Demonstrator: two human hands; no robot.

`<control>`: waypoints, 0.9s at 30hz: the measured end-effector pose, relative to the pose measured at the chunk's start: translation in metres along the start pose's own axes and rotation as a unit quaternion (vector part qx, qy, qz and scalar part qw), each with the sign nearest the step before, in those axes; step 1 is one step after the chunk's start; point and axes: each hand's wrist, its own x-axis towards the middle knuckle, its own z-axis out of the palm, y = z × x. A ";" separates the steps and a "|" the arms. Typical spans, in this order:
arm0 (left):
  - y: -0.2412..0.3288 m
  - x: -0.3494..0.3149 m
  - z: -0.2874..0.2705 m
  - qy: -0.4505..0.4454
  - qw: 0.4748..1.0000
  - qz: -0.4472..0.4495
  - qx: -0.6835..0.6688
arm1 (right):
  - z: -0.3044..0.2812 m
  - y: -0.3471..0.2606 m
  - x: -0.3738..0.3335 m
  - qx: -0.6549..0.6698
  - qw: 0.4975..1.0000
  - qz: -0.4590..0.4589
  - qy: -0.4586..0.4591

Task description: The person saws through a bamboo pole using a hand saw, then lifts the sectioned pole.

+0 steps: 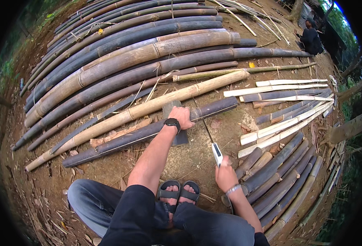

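My right hand is closed around the white handle of a handsaw. The thin blade runs away from me and crosses a dark bamboo pole near its right end. A pale line runs along this pole. Just left of the blade, my left hand grips the pole from above; its fingertips are partly hidden. Under the pole lies a flat grey block, which shows on both the near and far sides. A pale bamboo pole lies just beyond, roughly parallel.
Several long bamboo poles lie side by side at the back. Split bamboo strips and shorter dark pieces fill the right. My sandalled feet are close below the pole. Another person sits at the far right.
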 end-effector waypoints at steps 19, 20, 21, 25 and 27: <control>0.002 -0.008 0.005 0.034 0.999 0.003 0.014 | 0.007 0.006 -0.012 -0.021 1.000 -0.004 0.009; 0.018 -0.012 0.008 0.042 0.999 0.029 -0.001 | 0.006 0.005 0.017 -0.022 1.000 0.003 0.018; 0.017 -0.014 0.007 0.037 0.999 0.027 0.003 | 0.009 -0.003 0.034 -0.015 1.000 -0.003 0.025; -0.009 -0.016 0.005 0.068 0.997 -0.020 0.025 | -0.007 -0.004 -0.034 -0.012 0.999 -0.032 -0.010; 0.004 -0.024 0.014 0.079 0.996 -0.026 0.043 | -0.011 0.001 -0.041 0.017 0.999 -0.027 -0.027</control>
